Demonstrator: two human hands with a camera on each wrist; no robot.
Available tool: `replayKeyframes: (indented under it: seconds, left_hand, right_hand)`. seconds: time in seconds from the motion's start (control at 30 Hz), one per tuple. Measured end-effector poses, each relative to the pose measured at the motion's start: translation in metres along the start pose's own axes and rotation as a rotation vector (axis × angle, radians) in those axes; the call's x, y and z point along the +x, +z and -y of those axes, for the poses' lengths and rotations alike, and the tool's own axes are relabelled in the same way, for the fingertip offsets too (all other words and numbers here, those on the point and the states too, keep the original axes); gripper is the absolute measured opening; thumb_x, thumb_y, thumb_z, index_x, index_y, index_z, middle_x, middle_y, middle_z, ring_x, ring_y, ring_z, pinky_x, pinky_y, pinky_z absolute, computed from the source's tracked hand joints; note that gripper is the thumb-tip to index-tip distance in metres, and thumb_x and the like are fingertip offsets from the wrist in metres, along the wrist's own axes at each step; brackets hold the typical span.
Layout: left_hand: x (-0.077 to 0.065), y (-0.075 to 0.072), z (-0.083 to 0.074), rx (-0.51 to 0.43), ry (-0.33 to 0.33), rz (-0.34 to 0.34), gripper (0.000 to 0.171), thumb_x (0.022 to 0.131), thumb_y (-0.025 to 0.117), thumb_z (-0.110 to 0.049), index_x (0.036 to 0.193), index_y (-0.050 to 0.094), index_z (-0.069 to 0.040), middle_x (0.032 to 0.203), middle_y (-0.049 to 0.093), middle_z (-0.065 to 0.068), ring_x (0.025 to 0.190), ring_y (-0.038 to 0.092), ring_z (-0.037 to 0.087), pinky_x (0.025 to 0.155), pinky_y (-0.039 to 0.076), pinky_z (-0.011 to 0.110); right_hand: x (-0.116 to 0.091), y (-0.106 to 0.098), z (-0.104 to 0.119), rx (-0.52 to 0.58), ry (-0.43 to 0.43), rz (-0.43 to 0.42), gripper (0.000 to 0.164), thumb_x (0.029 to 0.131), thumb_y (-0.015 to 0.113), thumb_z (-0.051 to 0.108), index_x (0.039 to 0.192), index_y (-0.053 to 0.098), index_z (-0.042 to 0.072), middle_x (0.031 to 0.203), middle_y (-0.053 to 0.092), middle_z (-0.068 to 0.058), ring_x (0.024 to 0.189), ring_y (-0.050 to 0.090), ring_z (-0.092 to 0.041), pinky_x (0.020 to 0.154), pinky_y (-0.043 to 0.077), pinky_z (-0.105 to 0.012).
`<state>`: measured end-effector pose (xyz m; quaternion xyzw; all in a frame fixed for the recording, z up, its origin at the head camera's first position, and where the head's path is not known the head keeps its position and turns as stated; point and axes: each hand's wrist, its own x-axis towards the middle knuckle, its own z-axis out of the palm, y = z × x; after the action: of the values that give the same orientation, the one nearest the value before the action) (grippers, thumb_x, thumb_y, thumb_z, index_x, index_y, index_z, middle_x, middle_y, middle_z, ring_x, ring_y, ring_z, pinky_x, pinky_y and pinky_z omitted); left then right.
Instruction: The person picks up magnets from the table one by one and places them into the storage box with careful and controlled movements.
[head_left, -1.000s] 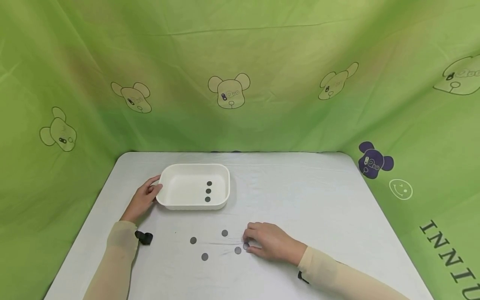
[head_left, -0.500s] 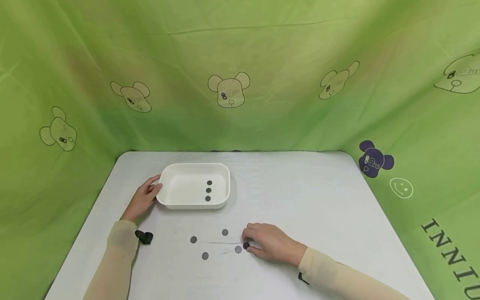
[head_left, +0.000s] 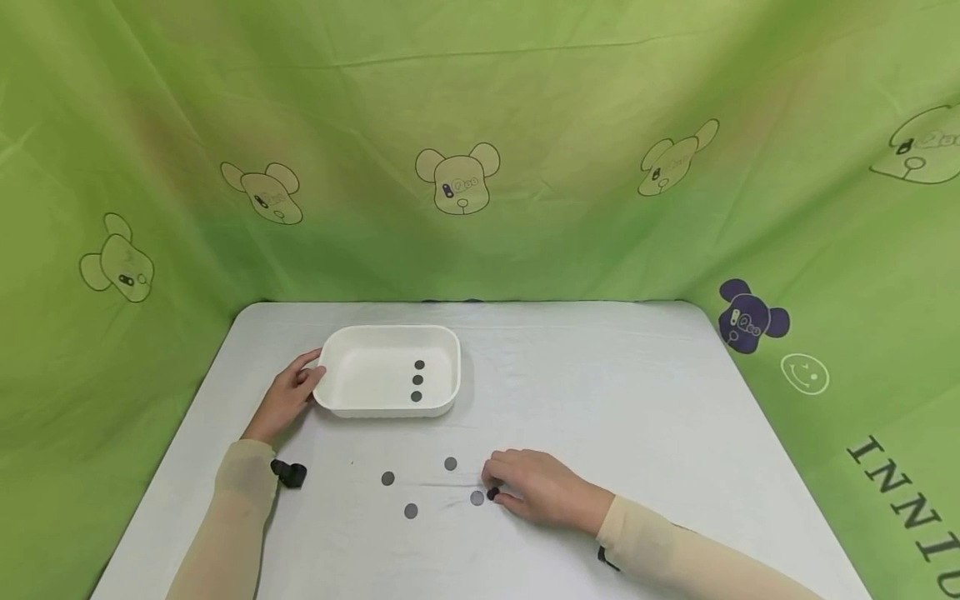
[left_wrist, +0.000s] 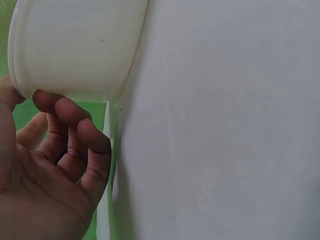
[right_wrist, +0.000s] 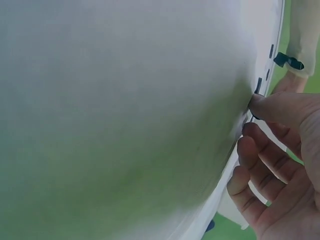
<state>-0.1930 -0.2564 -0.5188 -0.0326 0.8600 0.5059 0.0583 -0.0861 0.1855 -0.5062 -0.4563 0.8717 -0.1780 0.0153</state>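
Note:
A white rectangular plastic tub stands at the back left of the table, with three dark round discs lined up inside near its right end. My left hand grips the tub's left end, thumb at the rim; in the left wrist view its curled fingers meet the outer wall. Near the front middle, my right hand pinches a small dark disc, which is tilted up at the tablecloth. Right beside it lies a grey disc. The other fingers are bent in the right wrist view.
Three more discs lie flat to the left of my right hand: a rear disc, a left disc and a front disc. A white cloth covers the table. Green printed curtains enclose its back and sides.
The disc at my right fingertips has gone from lying flat and grey to tilted and dark. My right hand has barely shifted; the left hand and tub have stayed put.

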Motion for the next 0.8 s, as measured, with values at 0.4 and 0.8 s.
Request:
replayKeyframes:
  seconds: [0.4,0.8]
  left_hand:
    - [-0.0014,0.0005,-0.0026,0.0,0.01,0.001,0.053,0.104,0.055,-0.037,0.153,0.042,-0.021,0.096,0.056,0.012,0.081,0.054,0.019,0.072,0.047,0.027]
    - [-0.0003,0.001,-0.0018,0.026,-0.005,-0.005,0.053,0.104,0.054,-0.038,0.153,0.042,-0.022,0.098,0.058,0.012,0.083,0.055,0.02,0.074,0.048,0.028]
  right_hand:
    - [0.0018,-0.0015,0.0009,0.077,-0.02,0.057,0.019,0.091,0.075,0.018,0.104,0.063,0.024,0.098,0.062,0.015,0.087,0.057,0.003,0.077,0.049,-0.018]
    - [0.0019,-0.0021,0.0018,0.099,-0.046,0.059,0.018,0.092,0.074,0.016,0.104,0.063,0.024,0.099,0.064,0.015,0.088,0.058,0.005,0.078,0.048,-0.017]
